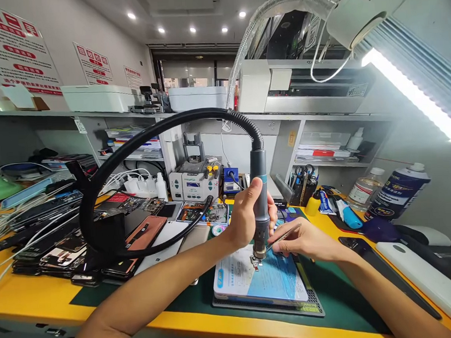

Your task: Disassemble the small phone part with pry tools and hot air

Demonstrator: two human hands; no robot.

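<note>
My left hand (246, 213) is wrapped round the grey handle of a hot air gun (259, 187), held upright with its nozzle pointing down. A thick black hose loops from its top to the left. Just under the nozzle is a small metal phone part (256, 262), above a blue and white box (239, 284). Between the thumb and fingers of my right hand (295, 238) are tweezers (285, 233), slanting down toward the nozzle. Their tips are hard to make out near the part. The box rests on a grey perforated tray (316, 305).
Stacked phones and phone parts (63, 248) cover the left of the bench. Behind stands a rework station (196, 183). At right are a blue spray can (396, 193), a clear bottle (366, 187) and a white power bank (424, 279). A lit lamp (414, 93) hangs above.
</note>
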